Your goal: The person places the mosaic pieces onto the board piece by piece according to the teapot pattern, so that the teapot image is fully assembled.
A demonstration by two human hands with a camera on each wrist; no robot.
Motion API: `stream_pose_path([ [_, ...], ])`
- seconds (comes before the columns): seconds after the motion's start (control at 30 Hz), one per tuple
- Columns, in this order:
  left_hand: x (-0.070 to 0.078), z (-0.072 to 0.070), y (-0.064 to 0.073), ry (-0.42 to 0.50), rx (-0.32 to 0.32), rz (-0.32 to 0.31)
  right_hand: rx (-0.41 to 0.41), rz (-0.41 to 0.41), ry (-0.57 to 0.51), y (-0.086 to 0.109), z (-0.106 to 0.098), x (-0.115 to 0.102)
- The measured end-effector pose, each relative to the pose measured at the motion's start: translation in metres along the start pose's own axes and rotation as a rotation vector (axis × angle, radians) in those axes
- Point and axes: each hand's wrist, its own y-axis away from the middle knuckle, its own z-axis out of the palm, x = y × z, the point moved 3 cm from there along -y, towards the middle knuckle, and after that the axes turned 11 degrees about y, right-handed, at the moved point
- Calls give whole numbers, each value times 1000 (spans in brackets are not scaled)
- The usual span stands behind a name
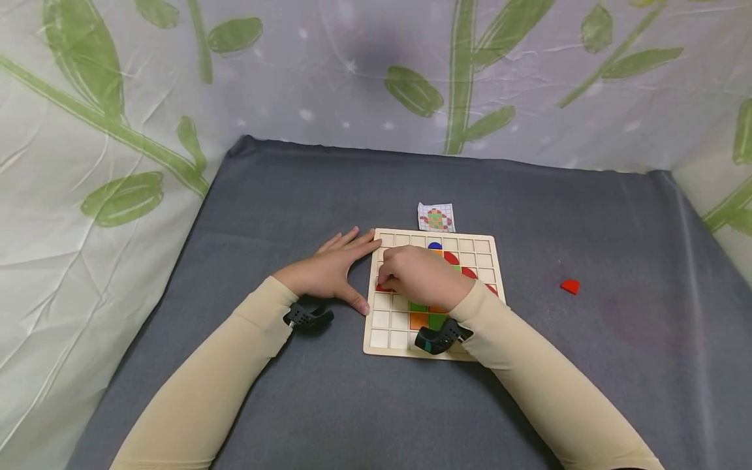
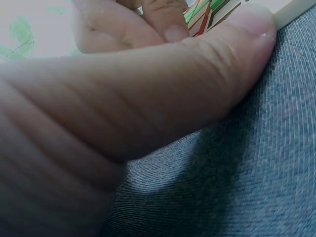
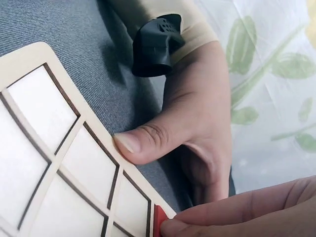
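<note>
A wooden grid board (image 1: 380, 320) lies on the grey cloth, with blue, red, orange and green pieces in some cells. My left hand (image 1: 329, 269) spreads its fingers along the board's left edge, thumb tip (image 3: 129, 145) at the rim. Over the board reaches my right hand (image 1: 429, 274), its thumb and fingertips pinching a small red piece (image 3: 159, 219) at a left-edge cell. Part of the coloured pattern is hidden beneath the right hand and wrist. In the left wrist view, the left thumb (image 2: 163, 94) covers most of the board.
Just beyond the board's far edge lies a small printed card (image 1: 437, 217) with a coloured grid picture. One loose red piece (image 1: 570, 286) rests on the cloth to the right. A leaf-patterned curtain (image 1: 352, 78) rises behind and at both sides.
</note>
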Motion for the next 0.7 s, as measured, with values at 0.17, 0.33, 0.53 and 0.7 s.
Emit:
stream_pose_path([
  [0.17,1,1,0,9,-2,-3,34,12,17,11,-5,2],
  [0.33,1,1,0,15,3,-2,12,82,23,26,-16,8],
  [0.53,1,1,-1,16,7,-12,-12,152,9,51,-25,21],
  [0.7,0,1,-1,8,8,-27,-16,221,17,75,-30,38],
])
